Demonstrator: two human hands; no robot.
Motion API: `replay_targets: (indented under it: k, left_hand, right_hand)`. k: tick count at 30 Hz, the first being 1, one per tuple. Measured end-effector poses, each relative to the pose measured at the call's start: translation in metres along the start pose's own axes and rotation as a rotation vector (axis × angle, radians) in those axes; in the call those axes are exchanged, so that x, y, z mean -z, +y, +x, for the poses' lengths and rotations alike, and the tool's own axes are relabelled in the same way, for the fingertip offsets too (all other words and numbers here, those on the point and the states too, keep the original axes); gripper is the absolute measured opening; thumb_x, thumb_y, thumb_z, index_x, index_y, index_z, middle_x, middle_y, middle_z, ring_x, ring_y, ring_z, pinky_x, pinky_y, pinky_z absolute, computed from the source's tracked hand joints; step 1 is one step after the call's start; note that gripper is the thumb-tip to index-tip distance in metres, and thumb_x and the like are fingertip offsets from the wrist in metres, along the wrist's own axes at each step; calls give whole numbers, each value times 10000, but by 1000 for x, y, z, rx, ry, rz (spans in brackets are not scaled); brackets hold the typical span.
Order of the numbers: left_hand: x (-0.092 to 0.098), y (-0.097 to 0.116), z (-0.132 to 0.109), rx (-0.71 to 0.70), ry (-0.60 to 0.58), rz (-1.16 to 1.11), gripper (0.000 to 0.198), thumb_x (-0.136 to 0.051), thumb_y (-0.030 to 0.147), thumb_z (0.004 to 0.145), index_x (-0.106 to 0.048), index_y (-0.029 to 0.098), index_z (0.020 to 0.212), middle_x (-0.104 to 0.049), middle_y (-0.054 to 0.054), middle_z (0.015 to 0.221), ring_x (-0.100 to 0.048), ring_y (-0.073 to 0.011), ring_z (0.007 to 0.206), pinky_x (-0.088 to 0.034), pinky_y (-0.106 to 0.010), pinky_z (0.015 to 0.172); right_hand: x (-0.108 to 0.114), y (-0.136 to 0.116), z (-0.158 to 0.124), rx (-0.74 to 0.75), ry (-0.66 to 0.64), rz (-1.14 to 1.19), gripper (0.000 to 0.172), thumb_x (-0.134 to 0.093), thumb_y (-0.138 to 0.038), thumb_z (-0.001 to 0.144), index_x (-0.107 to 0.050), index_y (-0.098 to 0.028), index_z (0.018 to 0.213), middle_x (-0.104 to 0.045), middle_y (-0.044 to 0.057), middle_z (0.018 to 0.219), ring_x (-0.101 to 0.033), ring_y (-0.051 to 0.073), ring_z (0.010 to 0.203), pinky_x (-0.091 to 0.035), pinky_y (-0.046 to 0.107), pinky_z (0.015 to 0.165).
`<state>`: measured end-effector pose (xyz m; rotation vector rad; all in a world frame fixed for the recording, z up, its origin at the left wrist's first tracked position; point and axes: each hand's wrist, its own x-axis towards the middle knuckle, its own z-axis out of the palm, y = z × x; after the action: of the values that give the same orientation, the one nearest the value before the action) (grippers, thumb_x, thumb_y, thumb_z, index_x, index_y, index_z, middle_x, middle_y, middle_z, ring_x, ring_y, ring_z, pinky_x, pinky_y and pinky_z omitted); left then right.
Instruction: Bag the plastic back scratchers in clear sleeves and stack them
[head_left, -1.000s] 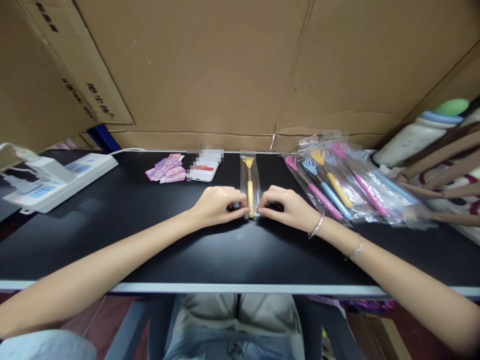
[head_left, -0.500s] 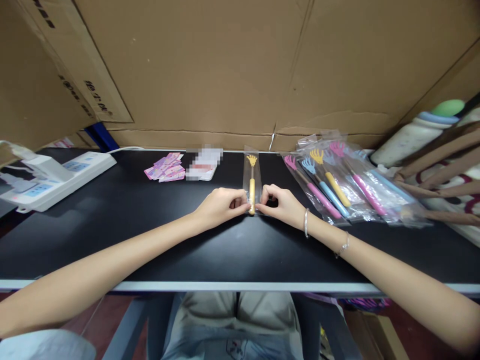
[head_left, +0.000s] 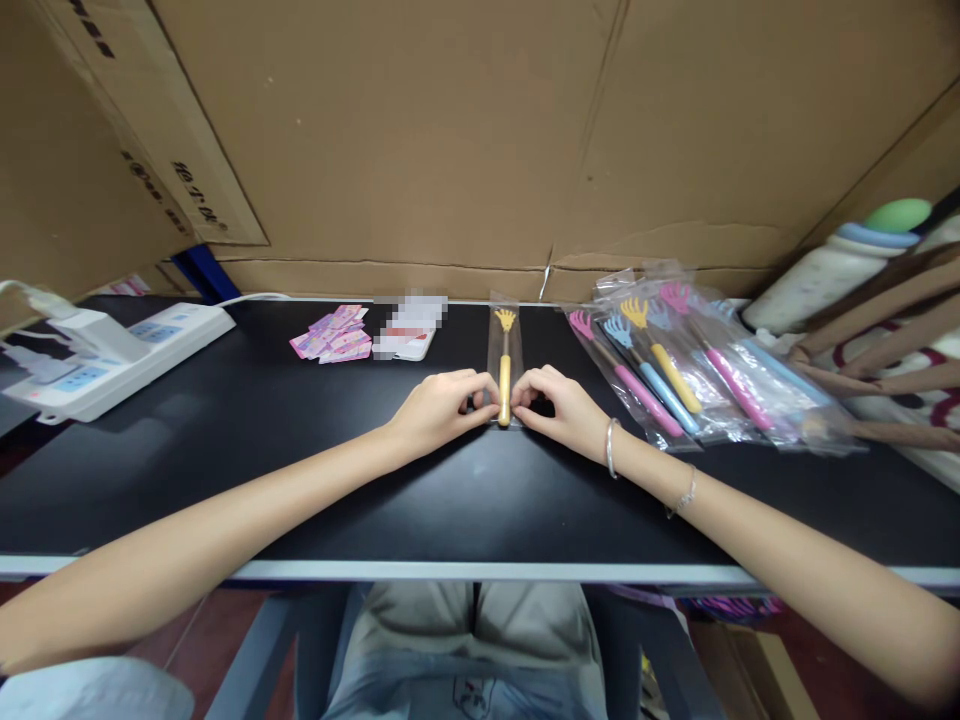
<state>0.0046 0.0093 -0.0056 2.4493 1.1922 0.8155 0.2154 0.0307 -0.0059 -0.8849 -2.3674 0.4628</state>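
A yellow hand-shaped back scratcher (head_left: 505, 385) lies upright in view inside a clear plastic bag (head_left: 494, 345) at the middle of the black table. My left hand (head_left: 454, 405) pinches the bag's left edge near the handle's lower end. On the other side, my right hand (head_left: 551, 405) has thumb and fingers closed on the bag's right edge. To the right lies a pile of bagged scratchers (head_left: 675, 375) in pink, blue and yellow.
Pink-purple cards (head_left: 332, 335) and a white, partly blurred item (head_left: 412, 340) lie at the back left. A white power strip (head_left: 112, 360) sits far left. A bottle (head_left: 829, 275) leans at the right, beside brown straps. Cardboard (head_left: 420, 130) walls the back.
My right hand's fingers have come closer to the handle and unfolded slightly from a tight curl. The scratcher's handle end has shifted a little away from the table's front edge.
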Motion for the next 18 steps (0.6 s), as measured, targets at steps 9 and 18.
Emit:
replay_targets:
  k: [9,18]
  left_hand:
    - [6,-2,-3,-60,39,277,137,-599,366,854,-685,262,877,-628,12,845,-563,-131,797,-387,-224,661]
    - [8,1,-4,-157,63,442,205,-558,419,870,-681,257,844,-656,17,848,-561,-134,788,-346,-240,594]
  right_hand:
    - [11,-4,0,96,-57,-193,103,-577,-260,856,-618,-185,797,-619,42,798,-500,177,770,-413,303,735]
    - [12,-7,-1,84,-111,-325,150,-564,-310,857,-595,-187,778,-609,50,828,-490,185,788,-405,303,725]
